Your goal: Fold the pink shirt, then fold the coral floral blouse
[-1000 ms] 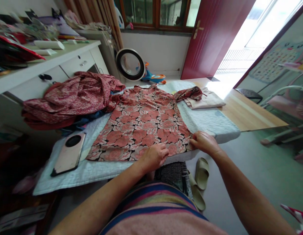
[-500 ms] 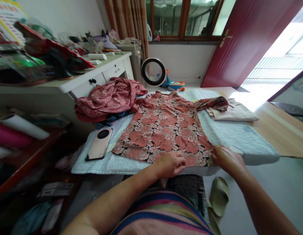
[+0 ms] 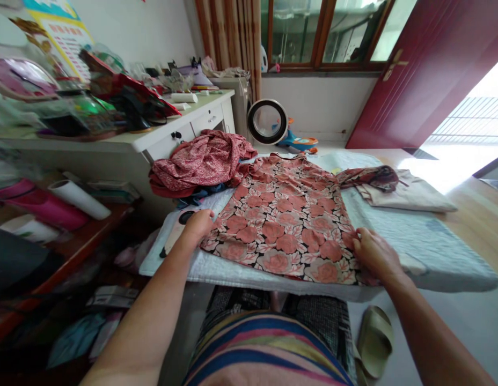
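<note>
A floral shirt (image 3: pixel 285 220) with red roses on black and beige lies spread flat, hem toward me. My left hand (image 3: pixel 198 228) is at its lower left edge, fingers closed together on the cloth's side, partly covering a pale phone (image 3: pixel 174 238). On the opposite side, my right hand (image 3: pixel 375 254) pinches the shirt's right edge a little above the hem corner. The shirt's right sleeve (image 3: pixel 370 177) stretches out over a folded beige garment (image 3: pixel 410 193).
A pale blue quilted cover (image 3: pixel 418 241) lies under the shirt. Crumpled red patterned cloth (image 3: pixel 204 161) is heaped at the back left, beside a cluttered white desk (image 3: pixel 142 140). A washing machine's round door (image 3: pixel 268 121) hangs open beyond. An olive slipper (image 3: pixel 375 340) is on the floor.
My left hand has gone from the middle of the hem to the shirt's left edge. My right hand stays on the right edge, slightly higher up. The view has shifted left.
</note>
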Action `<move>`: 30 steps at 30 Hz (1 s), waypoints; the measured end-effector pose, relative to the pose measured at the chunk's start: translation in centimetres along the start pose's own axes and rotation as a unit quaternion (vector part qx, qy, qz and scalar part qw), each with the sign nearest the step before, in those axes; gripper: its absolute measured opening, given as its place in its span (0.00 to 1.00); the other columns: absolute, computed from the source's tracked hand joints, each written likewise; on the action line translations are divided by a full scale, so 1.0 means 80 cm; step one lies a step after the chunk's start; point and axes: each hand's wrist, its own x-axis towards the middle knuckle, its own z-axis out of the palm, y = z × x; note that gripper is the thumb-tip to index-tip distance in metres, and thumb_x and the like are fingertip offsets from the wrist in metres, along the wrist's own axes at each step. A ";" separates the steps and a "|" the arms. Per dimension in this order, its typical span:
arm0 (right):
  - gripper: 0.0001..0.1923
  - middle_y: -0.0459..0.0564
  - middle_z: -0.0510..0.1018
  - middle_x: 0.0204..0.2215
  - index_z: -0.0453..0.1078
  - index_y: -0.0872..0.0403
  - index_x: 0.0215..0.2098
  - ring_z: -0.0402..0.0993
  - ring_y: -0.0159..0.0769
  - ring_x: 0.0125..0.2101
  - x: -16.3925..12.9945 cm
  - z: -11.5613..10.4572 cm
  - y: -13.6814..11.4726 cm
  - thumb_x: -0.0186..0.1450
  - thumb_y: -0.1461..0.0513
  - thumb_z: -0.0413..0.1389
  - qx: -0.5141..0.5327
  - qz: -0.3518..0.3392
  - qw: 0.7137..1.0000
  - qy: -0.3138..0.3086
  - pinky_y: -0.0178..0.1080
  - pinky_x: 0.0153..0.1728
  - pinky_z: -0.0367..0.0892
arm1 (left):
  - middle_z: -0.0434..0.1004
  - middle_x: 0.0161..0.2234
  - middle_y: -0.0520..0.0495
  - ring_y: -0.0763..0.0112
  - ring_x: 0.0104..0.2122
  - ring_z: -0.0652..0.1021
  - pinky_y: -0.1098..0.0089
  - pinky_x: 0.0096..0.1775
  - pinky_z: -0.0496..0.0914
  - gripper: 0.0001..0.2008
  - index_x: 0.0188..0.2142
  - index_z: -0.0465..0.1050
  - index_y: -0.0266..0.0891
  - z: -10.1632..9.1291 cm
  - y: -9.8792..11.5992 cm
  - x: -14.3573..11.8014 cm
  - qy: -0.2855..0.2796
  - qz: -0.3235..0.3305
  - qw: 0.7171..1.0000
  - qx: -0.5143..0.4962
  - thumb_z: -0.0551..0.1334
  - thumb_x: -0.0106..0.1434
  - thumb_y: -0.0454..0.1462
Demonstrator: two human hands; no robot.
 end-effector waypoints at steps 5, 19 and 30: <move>0.16 0.58 0.78 0.38 0.70 0.54 0.45 0.75 0.45 0.38 0.003 0.002 -0.004 0.69 0.54 0.47 -0.003 -0.002 1.000 -0.019 0.40 0.34 0.61 | 0.78 0.27 0.49 0.67 0.28 0.78 0.73 0.28 0.66 0.08 0.35 0.75 0.37 0.009 -0.008 -0.010 -0.076 -0.013 0.990 -0.116 0.60 0.56 0.35; 0.18 0.61 0.72 0.52 0.68 0.57 0.53 0.68 0.49 0.52 -0.021 0.007 -0.042 0.69 0.58 0.48 0.043 -0.174 0.977 0.119 0.47 0.54 0.62 | 0.72 0.22 0.56 0.69 0.24 0.75 0.73 0.26 0.61 0.12 0.40 0.70 0.40 -0.003 -0.020 -0.053 -0.088 0.020 0.988 -0.129 0.62 0.54 0.35; 0.20 0.57 0.72 0.53 0.70 0.54 0.52 0.67 0.48 0.53 -0.027 0.059 -0.061 0.71 0.52 0.46 0.099 -0.210 0.964 0.127 0.51 0.54 0.64 | 0.81 0.41 0.44 0.65 0.40 0.79 0.70 0.40 0.67 0.11 0.38 0.77 0.40 -0.012 0.005 -0.091 -0.003 0.099 0.995 0.004 0.55 0.65 0.38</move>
